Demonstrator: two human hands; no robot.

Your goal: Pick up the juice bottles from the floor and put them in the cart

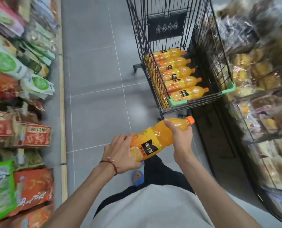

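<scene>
I hold an orange juice bottle with a yellow label and orange cap, tilted, cap up to the right, over the grey floor just short of the cart. My left hand cups its base. My right hand grips its neck end. The black wire shopping cart with green corner guards stands ahead on the right. Inside it several juice bottles lie side by side, caps pointing right.
Shelves of snack bags line the left of the aisle. Racks of wrapped bread line the right, close beside the cart. Grey tiled floor runs between them. A blue object lies near my feet.
</scene>
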